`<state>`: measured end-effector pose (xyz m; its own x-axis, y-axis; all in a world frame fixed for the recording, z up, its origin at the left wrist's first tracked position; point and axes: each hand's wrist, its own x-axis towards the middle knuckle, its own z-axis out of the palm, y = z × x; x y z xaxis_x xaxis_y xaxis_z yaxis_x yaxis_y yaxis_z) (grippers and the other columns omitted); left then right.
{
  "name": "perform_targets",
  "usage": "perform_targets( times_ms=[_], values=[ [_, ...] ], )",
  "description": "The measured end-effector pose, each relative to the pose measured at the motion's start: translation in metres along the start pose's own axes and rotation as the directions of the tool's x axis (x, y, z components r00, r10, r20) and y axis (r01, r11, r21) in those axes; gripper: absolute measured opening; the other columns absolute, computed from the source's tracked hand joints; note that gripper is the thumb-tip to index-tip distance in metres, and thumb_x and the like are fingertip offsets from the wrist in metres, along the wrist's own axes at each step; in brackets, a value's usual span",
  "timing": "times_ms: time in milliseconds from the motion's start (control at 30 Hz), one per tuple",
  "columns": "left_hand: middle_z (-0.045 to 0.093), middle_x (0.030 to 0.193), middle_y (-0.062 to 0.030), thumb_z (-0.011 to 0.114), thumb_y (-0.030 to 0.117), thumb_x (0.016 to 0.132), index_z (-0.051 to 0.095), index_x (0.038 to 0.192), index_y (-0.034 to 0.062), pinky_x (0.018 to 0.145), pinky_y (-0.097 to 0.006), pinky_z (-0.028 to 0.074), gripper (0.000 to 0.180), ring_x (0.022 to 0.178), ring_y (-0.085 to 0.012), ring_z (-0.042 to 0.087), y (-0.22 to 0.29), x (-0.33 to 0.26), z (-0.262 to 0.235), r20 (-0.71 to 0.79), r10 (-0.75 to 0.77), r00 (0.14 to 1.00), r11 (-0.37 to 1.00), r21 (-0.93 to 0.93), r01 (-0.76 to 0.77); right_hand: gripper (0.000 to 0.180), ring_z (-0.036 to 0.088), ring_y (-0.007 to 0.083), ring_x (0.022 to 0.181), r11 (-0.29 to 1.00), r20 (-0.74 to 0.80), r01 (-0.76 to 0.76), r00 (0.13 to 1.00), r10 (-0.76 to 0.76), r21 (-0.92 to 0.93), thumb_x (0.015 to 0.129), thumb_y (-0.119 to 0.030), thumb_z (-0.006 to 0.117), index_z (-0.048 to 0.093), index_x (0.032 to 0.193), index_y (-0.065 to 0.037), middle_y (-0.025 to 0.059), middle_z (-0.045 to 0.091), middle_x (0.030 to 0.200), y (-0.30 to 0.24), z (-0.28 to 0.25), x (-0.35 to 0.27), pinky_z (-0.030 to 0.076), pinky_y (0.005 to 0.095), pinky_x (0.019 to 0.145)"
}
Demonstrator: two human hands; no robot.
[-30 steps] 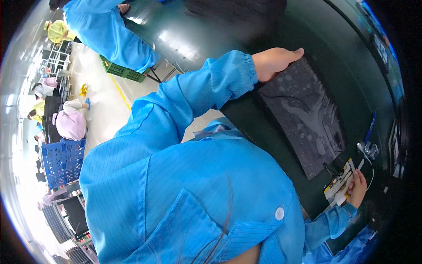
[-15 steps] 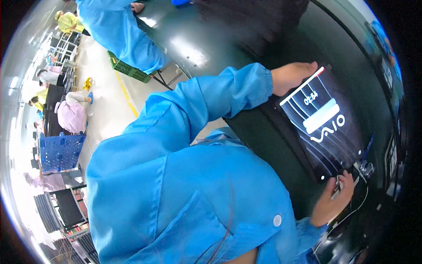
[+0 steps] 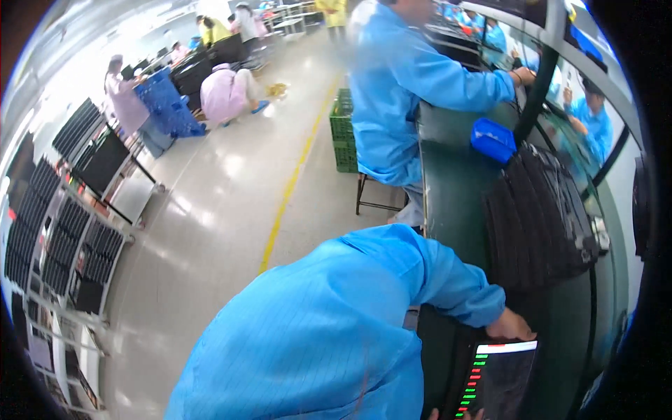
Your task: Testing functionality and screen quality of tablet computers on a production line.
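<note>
A dark tablet (image 3: 505, 378) with a lit screen lies at the lower right, over the green bench top. Its screen shows a pale bar at the upper edge and a column of small green and red marks down the left side. My left hand (image 3: 511, 326) is closed on the tablet's far edge, its fingers bent at the rim. Of my right hand (image 3: 474, 415) only fingertips show at the bottom of the picture, by the tablet's lower part; the rest is cut off. Blue sleeves cover my arms.
A stack of dark flat panels (image 3: 535, 224) stands on the bench (image 3: 455, 189) beyond my left hand. Behind it is a blue bin (image 3: 493, 140). A co-worker in a blue smock (image 3: 385, 105) sits near a green crate (image 3: 343, 133). Racks (image 3: 91, 259) line the left.
The view has swung up and leftward, so the tablet now sits lower in the picture. Its screen has changed from a logo and clock-like digits to coloured marks. My right hand has mostly left view.
</note>
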<state>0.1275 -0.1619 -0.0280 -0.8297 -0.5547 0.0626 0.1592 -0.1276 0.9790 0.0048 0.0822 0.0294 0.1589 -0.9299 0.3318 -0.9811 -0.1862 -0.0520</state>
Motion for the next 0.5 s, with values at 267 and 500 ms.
perform_targets(
  times_ms=[267,500],
  values=[
    [0.041,0.125,-0.0088,0.026,0.042,0.093,0.041,0.121,0.0074,0.096,-0.034,0.032,0.047,0.113,-0.023,0.04,0.001,0.004,0.002,0.003,-0.297,0.955,0.916,-0.283,0.286,0.023,0.06,0.0305,0.077,0.361,-0.514,0.555,-0.143,-0.846,-0.75,0.075,-0.028,0.058,0.064,0.072,-0.006,0.012,0.064,0.091,0.059,0.111,0.026,0.048,0.0384,0.072],
    [0.043,0.127,-0.0036,0.03,0.049,0.09,0.042,0.124,0.0136,0.094,-0.034,0.03,0.05,0.114,-0.0193,0.039,0.0,-0.001,0.009,-0.082,-0.238,0.968,0.959,-0.177,0.221,0.027,0.058,0.0338,0.081,0.423,-0.471,0.535,0.053,-0.881,-0.731,0.078,-0.026,0.053,0.066,0.082,-0.004,0.016,0.06,0.103,0.072,0.129,0.022,0.047,0.0387,0.074]
  ],
)
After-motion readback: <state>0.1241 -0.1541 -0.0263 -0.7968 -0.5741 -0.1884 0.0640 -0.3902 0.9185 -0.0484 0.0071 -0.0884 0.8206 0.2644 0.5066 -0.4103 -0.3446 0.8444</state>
